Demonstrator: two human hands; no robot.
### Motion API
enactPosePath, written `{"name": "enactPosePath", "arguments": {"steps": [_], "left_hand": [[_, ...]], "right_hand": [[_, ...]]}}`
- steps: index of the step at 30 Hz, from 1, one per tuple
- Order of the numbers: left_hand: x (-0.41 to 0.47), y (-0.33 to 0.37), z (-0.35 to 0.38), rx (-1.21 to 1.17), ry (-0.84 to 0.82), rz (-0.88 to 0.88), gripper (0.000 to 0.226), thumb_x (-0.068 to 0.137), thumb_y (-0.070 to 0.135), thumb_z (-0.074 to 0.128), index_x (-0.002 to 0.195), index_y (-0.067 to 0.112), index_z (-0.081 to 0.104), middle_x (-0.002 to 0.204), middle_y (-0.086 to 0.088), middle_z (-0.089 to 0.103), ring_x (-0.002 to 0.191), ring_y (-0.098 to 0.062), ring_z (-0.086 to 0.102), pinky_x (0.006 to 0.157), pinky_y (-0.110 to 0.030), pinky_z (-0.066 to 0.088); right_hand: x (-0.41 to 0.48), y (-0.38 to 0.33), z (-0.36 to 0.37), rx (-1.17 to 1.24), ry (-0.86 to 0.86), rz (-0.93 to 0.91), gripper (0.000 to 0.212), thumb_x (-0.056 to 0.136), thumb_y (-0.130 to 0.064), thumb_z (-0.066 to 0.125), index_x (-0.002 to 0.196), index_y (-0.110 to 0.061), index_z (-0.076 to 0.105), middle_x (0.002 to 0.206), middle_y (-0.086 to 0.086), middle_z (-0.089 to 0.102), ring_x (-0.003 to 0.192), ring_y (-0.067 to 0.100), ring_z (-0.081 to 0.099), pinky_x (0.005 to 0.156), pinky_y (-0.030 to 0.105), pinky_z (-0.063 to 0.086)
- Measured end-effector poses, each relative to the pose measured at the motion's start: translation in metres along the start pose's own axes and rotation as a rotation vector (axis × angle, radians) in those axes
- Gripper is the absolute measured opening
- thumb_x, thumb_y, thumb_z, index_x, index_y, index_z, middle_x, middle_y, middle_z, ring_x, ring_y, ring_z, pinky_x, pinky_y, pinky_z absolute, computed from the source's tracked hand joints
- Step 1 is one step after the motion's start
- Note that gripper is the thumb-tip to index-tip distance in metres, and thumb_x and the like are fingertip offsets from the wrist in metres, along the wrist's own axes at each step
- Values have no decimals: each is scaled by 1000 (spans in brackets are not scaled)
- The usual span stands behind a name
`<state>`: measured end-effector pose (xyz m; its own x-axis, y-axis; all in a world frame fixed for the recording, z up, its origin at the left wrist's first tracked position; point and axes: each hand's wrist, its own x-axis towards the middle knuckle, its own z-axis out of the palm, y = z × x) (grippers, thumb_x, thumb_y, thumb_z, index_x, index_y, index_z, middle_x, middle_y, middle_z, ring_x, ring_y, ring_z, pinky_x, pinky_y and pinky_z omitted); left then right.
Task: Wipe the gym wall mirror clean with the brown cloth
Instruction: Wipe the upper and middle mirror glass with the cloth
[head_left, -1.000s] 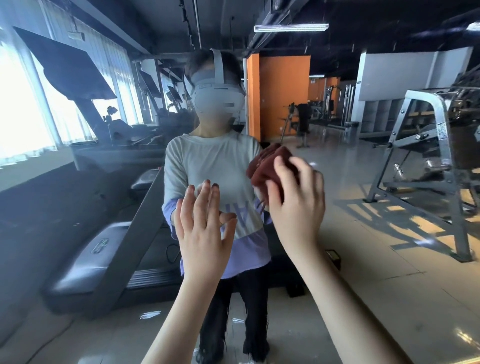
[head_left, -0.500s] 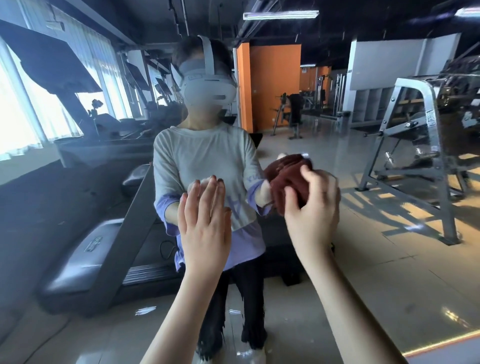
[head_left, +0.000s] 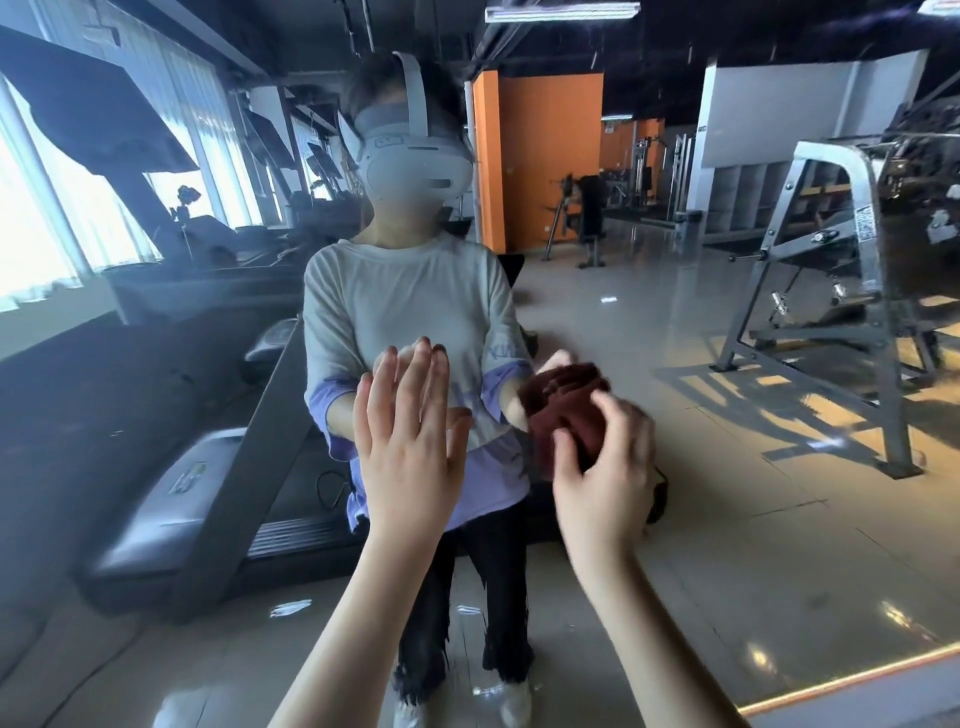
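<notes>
The brown cloth (head_left: 566, 410) is bunched against the mirror (head_left: 779, 519), gripped in my right hand (head_left: 605, 483), fingers curled round it; my left hand (head_left: 405, 447) lies flat on the glass beside it, holding nothing. This looks like mid-wipe; the next stroke wants steady pressure over fresh glass. A second ago the cloth was higher; the left hand has barely shifted.

Counting: one mirror (head_left: 753, 545), one cloth (head_left: 569, 415)
One left hand (head_left: 402, 447) and one right hand (head_left: 605, 483) are making two hands; one headset (head_left: 410, 166) is showing in the glass.
</notes>
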<state>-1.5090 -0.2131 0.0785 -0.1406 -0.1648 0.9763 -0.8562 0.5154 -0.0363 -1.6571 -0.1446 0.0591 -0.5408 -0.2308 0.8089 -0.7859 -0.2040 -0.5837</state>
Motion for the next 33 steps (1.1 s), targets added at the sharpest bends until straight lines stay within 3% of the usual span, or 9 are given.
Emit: {"name": "enactPosePath", "arguments": {"steps": [3, 9, 13, 16, 19, 22, 27, 30, 33], "left_hand": [[0, 0, 0, 26, 18, 24, 49, 97, 27, 57, 142, 7, 51, 146, -9, 49, 136, -35, 41, 109, -53, 37], [-5, 10, 0, 8, 40, 26, 46, 91, 13, 66, 136, 6, 61, 139, -10, 59, 134, -28, 43, 105, -49, 42], [-5, 11, 1, -7, 49, 15, 47, 89, 10, 66, 136, 4, 60, 139, -11, 59, 135, -29, 43, 108, -49, 39], [-6, 14, 2, -21, 55, 22, 46, 90, 11, 66, 135, 5, 60, 139, -10, 59, 134, -30, 43, 108, -50, 39], [-11, 16, 4, -35, 42, 51, 46, 89, 10, 68, 134, 6, 61, 138, -11, 61, 135, -30, 43, 109, -50, 39], [-16, 18, 6, -46, 22, 60, 48, 87, 12, 69, 134, 6, 60, 138, -12, 60, 135, -31, 42, 111, -51, 36], [-17, 16, 6, -58, 14, 71, 52, 87, 12, 70, 136, 7, 55, 139, -13, 59, 136, -32, 41, 112, -50, 34], [-17, 16, 5, -62, 16, 80, 53, 89, 13, 69, 138, 9, 51, 141, -12, 58, 136, -32, 41, 112, -52, 36], [-18, 18, 6, -71, 18, 61, 54, 88, 11, 69, 138, 9, 51, 141, -13, 58, 137, -32, 40, 113, -51, 35]], "right_hand": [[-14, 2, 2, 0, -148, -96, 57, 66, -3, 83, 113, -18, 52, 109, 12, 61, 98, 31, 60, 74, 24, 40], [-5, 23, -7, 41, 36, 176, 50, 73, 0, 79, 117, -7, 57, 111, 19, 57, 98, 41, 60, 76, 31, 42], [-44, 19, 1, -12, -150, 43, 61, 59, 3, 87, 110, -12, 57, 105, 14, 61, 93, 35, 62, 72, 26, 39], [-39, 29, 1, 13, -128, 60, 56, 58, 5, 87, 107, -6, 61, 102, 14, 63, 94, 26, 57, 72, 25, 40], [-40, 42, -5, -7, -26, 165, 58, 65, 4, 84, 113, -10, 55, 107, 18, 62, 98, 34, 59, 76, 33, 45], [-63, 36, -2, -44, -95, 166, 67, 64, 4, 84, 114, -19, 47, 112, 18, 61, 99, 41, 63, 77, 37, 52], [-67, 43, 1, -28, -182, 95, 54, 59, 3, 87, 106, -5, 62, 104, 14, 62, 92, 36, 64, 75, 31, 48], [-63, 60, -4, -33, -71, 244, 46, 73, -7, 77, 115, -6, 57, 111, 18, 63, 98, 40, 63, 78, 37, 50], [-77, 52, -1, -53, -103, 232, 53, 69, 2, 82, 115, -4, 56, 113, 20, 61, 101, 40, 61, 77, 46, 56]]}}
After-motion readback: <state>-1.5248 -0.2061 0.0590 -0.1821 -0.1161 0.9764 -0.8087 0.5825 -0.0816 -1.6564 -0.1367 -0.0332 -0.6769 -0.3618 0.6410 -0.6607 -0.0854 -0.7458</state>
